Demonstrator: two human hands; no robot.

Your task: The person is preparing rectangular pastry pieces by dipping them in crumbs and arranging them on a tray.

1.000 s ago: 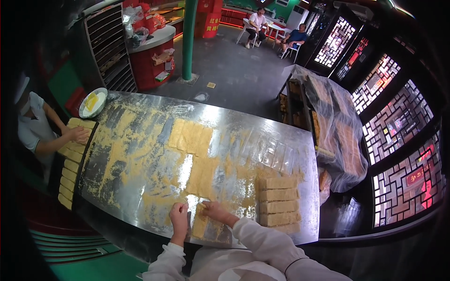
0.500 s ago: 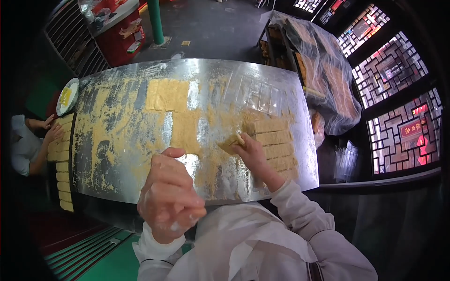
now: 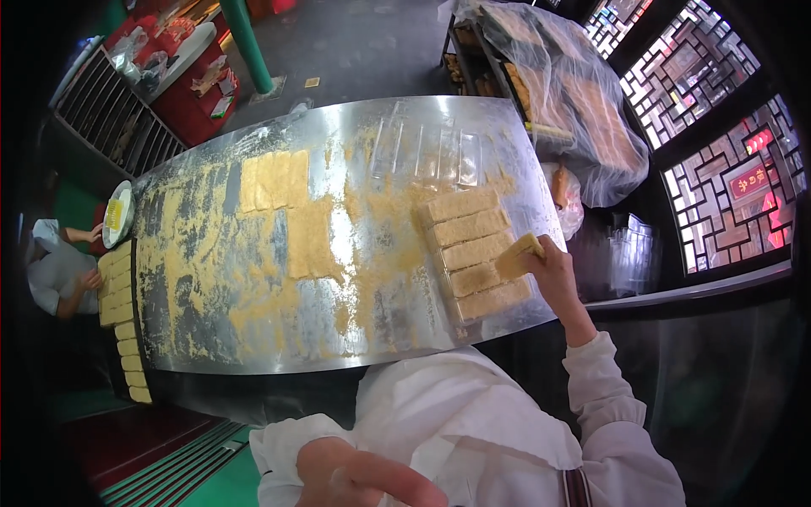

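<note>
My right hand (image 3: 551, 275) grips a flat yellow pastry piece (image 3: 521, 253) over the right end of a clear tray holding several crumb-coated bars (image 3: 467, 221). At the bottom, close to the camera and below the table edge, my left hand (image 3: 359, 473) is partly cut off; one bent finger shows, and I cannot see what the others do. On the crumb-dusted steel table (image 3: 211, 329) lie flattened yellow slabs (image 3: 273, 179) and an empty clear compartment tray (image 3: 427, 152).
A co-worker (image 3: 59, 270) at the left works over a dark tray of pale dough pieces (image 3: 128, 342), beside a white bowl (image 3: 117, 211). A plastic-covered rack of baked goods (image 3: 583, 118) stands at the right by lattice windows. A green pillar (image 3: 245, 46) stands beyond the table.
My right hand has lifted a piece from the near middle and carried it rightward onto the filled tray. My left hand has pulled back from the table toward my body. The view has shifted.
</note>
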